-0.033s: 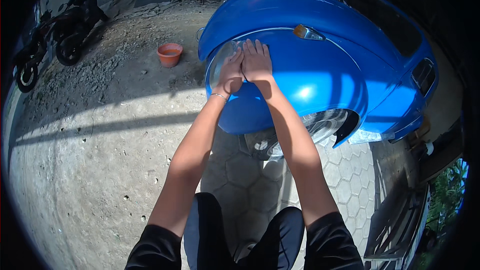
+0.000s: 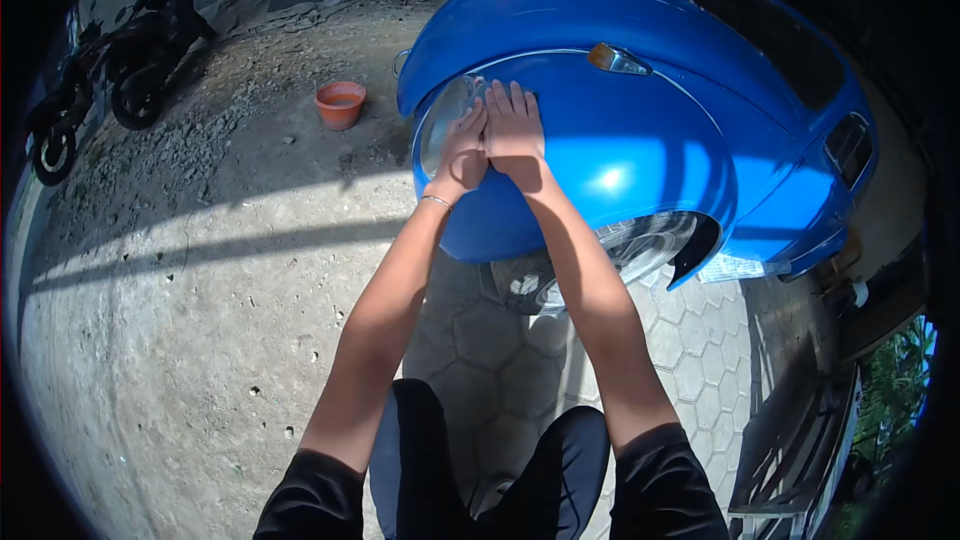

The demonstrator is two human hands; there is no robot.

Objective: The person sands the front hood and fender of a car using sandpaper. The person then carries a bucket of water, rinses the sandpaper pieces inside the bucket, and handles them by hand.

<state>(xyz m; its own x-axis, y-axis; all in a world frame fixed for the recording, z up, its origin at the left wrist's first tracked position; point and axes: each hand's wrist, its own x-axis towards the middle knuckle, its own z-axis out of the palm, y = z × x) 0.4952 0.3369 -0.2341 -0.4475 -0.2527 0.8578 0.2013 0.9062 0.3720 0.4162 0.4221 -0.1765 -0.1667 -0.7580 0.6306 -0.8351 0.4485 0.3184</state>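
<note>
My left hand (image 2: 462, 148) rests against the round headlight (image 2: 440, 125) on the front fender of a blue car (image 2: 620, 140), its fingers pointing up along the lamp's edge. Right beside it, touching or nearly touching, my right hand (image 2: 512, 130) lies flat on the blue paint with fingers extended. I see nothing held in either hand; what lies under the palms is hidden. Above and to the right sits an amber turn signal (image 2: 610, 58). The front wheel (image 2: 645, 245) is partly behind my right forearm.
An orange bucket (image 2: 340, 105) stands on rough ground to the left, with two dark motorbikes (image 2: 150, 60) farther back along a wall. Hexagonal pavers (image 2: 490, 340) lie beneath the car and my legs. A dark bench-like frame (image 2: 790, 450) is at lower right.
Very little differs: my forearms and the fender sit marginally differently in the view, while both hands stay at the headlight's edge.
</note>
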